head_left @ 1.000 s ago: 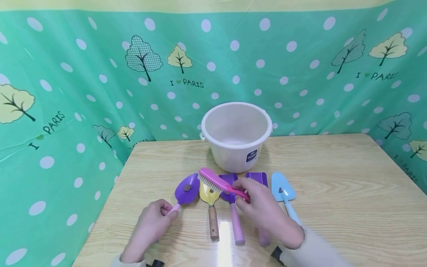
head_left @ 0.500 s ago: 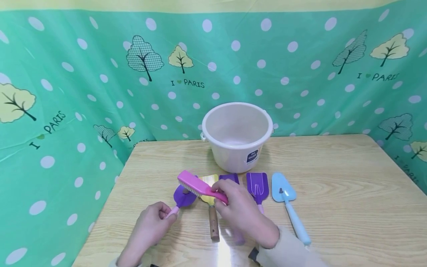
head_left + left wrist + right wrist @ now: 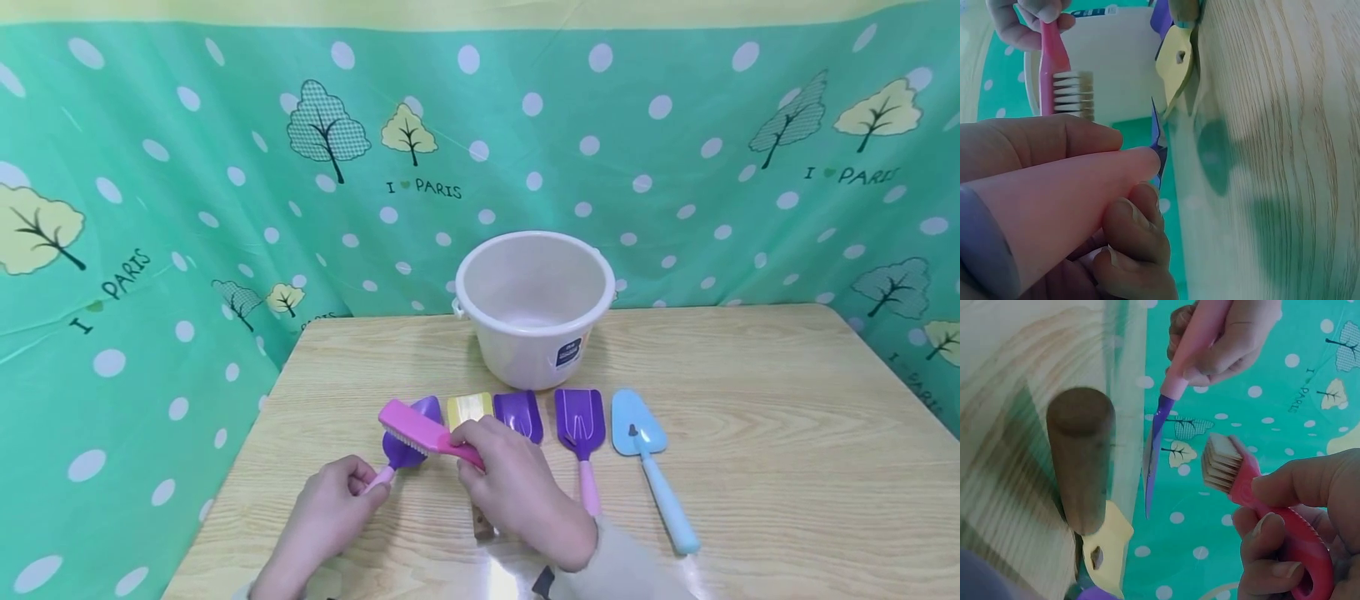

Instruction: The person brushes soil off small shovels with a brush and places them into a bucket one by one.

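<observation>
My left hand grips the pink handle of a purple toy shovel, lifted off the table in the wrist views; its pink handle fills the left wrist view. A pink brush with pale bristles is held by its handle in my right hand. In the head view the brush head overlaps the shovel's blade, bristles facing down; the right wrist view has the bristles apart from the blade. Partly behind my right hand lies a yellow shovel with a wooden handle.
Two more purple shovels, one partly hidden and one fully showing its blade, lie in a row with a light blue trowel. Behind them stands a white bucket. A green dotted cloth hangs around the table.
My right hand has carried the brush leftward, from above the yellow and purple shovels to the shovel in my left hand. The left hand has shifted slightly toward the lower left with its shovel.
</observation>
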Demonstrator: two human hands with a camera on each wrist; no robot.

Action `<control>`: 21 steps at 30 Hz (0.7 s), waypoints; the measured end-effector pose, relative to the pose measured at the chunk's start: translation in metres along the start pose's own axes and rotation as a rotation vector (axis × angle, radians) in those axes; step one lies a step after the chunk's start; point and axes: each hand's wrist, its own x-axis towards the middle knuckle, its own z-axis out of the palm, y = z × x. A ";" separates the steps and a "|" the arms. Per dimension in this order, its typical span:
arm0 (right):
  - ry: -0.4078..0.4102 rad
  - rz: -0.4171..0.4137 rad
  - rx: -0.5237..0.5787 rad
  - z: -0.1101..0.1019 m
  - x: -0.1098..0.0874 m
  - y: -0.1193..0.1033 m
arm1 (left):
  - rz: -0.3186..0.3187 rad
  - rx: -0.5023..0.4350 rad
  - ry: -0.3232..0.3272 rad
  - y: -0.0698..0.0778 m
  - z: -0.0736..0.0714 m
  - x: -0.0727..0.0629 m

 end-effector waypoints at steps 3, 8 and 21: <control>0.012 -0.027 -0.012 0.004 0.000 -0.002 | -0.001 -0.002 0.005 -0.002 0.000 0.000; -0.006 -0.045 -0.013 0.009 0.001 -0.007 | -0.003 -0.004 0.010 -0.004 -0.001 0.000; -0.085 -0.046 -0.010 0.020 -0.002 -0.011 | -0.012 -0.010 0.007 -0.006 0.001 -0.003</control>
